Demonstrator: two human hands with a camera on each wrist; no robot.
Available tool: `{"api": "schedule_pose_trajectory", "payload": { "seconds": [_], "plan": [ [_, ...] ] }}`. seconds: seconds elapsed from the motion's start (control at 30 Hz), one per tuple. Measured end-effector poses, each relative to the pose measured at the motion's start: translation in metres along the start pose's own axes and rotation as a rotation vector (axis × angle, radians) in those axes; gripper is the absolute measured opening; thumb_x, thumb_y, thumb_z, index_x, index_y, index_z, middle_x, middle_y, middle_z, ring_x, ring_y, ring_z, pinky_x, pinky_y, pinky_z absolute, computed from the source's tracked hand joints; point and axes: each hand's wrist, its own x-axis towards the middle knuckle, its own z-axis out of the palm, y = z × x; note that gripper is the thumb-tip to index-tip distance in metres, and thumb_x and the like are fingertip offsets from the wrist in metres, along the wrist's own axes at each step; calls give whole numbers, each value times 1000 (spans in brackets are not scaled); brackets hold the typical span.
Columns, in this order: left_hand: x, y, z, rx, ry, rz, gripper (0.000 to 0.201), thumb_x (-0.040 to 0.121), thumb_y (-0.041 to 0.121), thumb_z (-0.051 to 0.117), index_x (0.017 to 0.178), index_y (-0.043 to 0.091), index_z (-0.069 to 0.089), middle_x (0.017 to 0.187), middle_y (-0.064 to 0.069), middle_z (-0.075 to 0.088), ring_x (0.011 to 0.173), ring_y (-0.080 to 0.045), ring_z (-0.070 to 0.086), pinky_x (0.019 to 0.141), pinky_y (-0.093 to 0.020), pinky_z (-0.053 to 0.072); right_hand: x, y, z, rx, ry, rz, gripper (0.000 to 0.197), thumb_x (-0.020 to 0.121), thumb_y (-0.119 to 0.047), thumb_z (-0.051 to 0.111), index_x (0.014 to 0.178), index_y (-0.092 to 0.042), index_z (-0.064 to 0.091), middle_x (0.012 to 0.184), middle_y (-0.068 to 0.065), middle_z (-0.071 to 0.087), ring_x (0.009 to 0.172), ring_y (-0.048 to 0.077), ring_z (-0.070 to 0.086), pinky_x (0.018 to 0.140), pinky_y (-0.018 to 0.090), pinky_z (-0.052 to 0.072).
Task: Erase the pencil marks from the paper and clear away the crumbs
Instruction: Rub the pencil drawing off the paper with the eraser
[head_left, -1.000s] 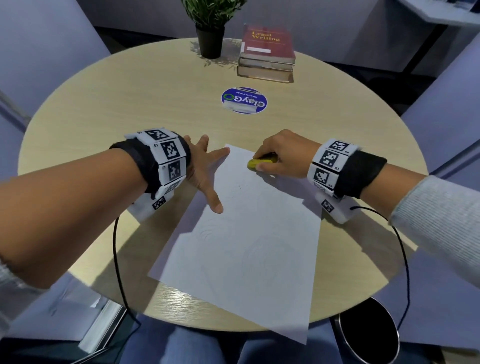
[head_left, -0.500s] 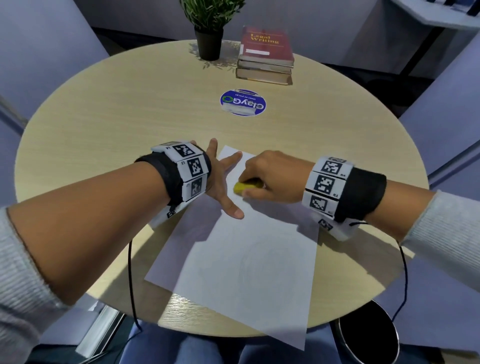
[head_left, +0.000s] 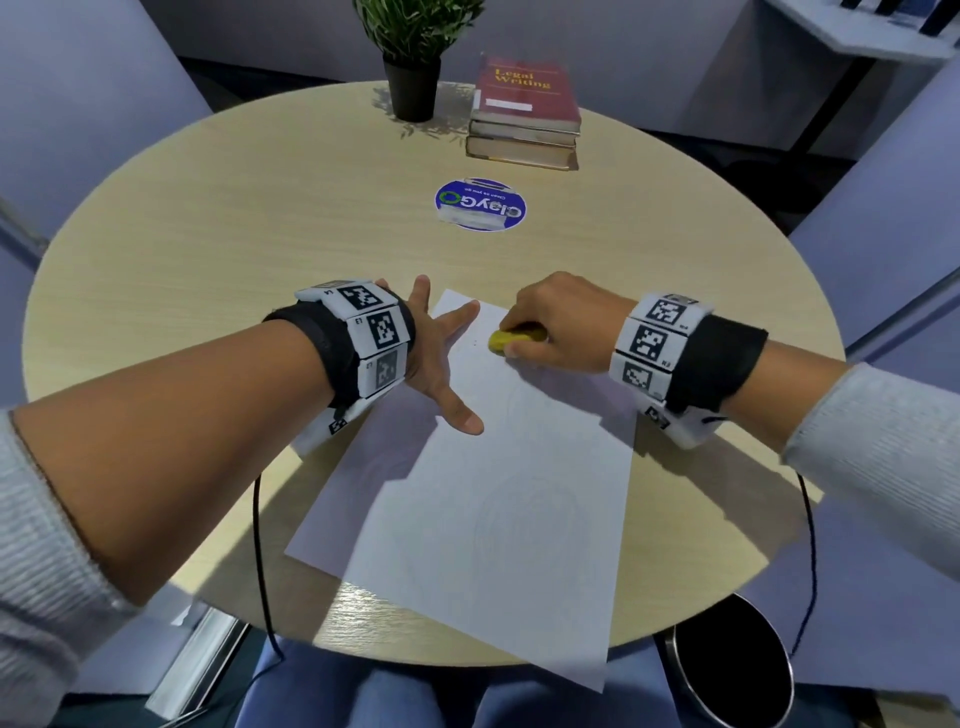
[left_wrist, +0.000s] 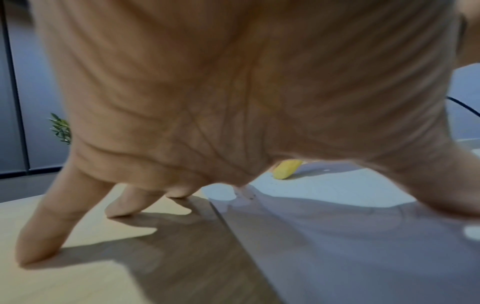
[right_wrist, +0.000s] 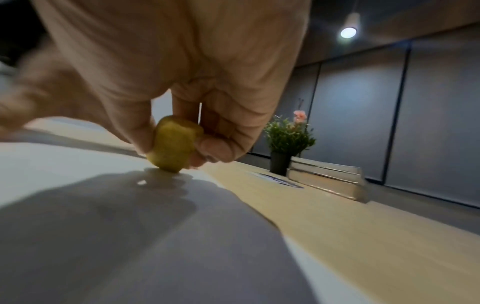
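Note:
A white sheet of paper (head_left: 498, 509) with faint pencil lines lies on the round wooden table (head_left: 260, 208), its near corner hanging over the edge. My right hand (head_left: 558, 325) pinches a yellow eraser (head_left: 506, 339) and presses its tip on the paper's far end; the eraser (right_wrist: 172, 147) is held between thumb and fingers in the right wrist view. My left hand (head_left: 441, 364) is spread flat, thumb and forefinger on the paper's far left corner, the other fingers (left_wrist: 46, 232) on the table. A few dark crumbs (left_wrist: 250, 196) lie by the forefinger. The eraser (left_wrist: 287, 169) shows beyond the palm.
A round blue sticker (head_left: 480, 203) lies past the paper. A potted plant (head_left: 413, 57) and a stack of books (head_left: 524, 114) stand at the table's far side. A black bin (head_left: 727, 670) sits on the floor at the near right. Cables hang from both wrists.
My right hand has rubbed the eraser leftward toward the left hand and back to the right across the paper's far end. The left hand stays spread on the far left corner.

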Motion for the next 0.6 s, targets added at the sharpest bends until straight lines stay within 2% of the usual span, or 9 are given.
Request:
{"api": "schedule_pose_trajectory", "payload": {
  "seconds": [0.07,0.1,0.23,0.27,0.37,0.4,0.5,0.53,0.6],
  "plan": [
    [0,1,-1,13,3,-2,138,44,88,61,144,46,-23,156,-15,-23,140,-53,-6,110,-63,9,-6,-16,8,16,-34,-140,45,87,-50,46,92,-14,73,76,4,66,66,23,57,64,36,48],
    [0,2,-1,17,4,-3,138,45,88,61,145,46,-23,156,-15,-23,140,-53,-5,110,-63,9,-9,-22,9,43,-60,-170,46,87,-50,46,95,-15,73,77,4,66,67,22,58,64,34,48],
    [1,1,0,1,2,-2,144,32,93,56,144,48,-21,157,-16,-16,137,-57,0,109,-65,13,0,9,-5,11,-8,51,37,91,-43,54,105,-15,72,89,3,70,79,23,61,71,34,49],
    [2,1,0,7,2,2,146,27,93,54,144,48,-21,157,-16,-14,137,-57,1,110,-65,13,-1,8,-3,-6,3,52,37,91,-43,53,104,-14,72,89,3,69,79,23,60,70,35,49],
    [2,1,1,13,-8,3,146,27,93,53,143,49,-23,156,-15,-20,138,-56,-4,109,-64,10,-10,-18,10,52,-40,-149,39,89,-45,51,99,-14,73,83,4,67,72,23,59,67,34,48],
    [3,0,0,12,-10,1,147,25,93,52,142,49,-24,156,-14,-21,138,-55,-5,109,-64,10,-12,-21,10,86,-54,-163,38,90,-44,52,101,-14,73,84,3,68,73,22,60,68,32,47],
    [5,0,-1,6,-17,0,147,24,94,54,141,52,-24,157,-12,-20,138,-56,-3,108,-65,13,-3,6,-2,76,16,52,36,90,-42,56,107,-14,72,93,4,71,82,22,62,73,32,48],
    [5,0,-1,6,-19,0,147,24,95,54,140,52,-25,157,-12,-21,138,-56,-3,108,-66,13,-2,9,-3,51,21,76,36,90,-42,56,106,-14,72,94,5,71,83,23,62,74,33,48],
    [5,0,-1,11,-30,-1,148,22,94,53,140,52,-26,156,-12,-23,138,-56,-5,108,-66,13,-5,0,3,26,-2,-25,42,89,-47,51,99,-13,73,85,5,70,76,24,61,69,34,49]
  ]
}}
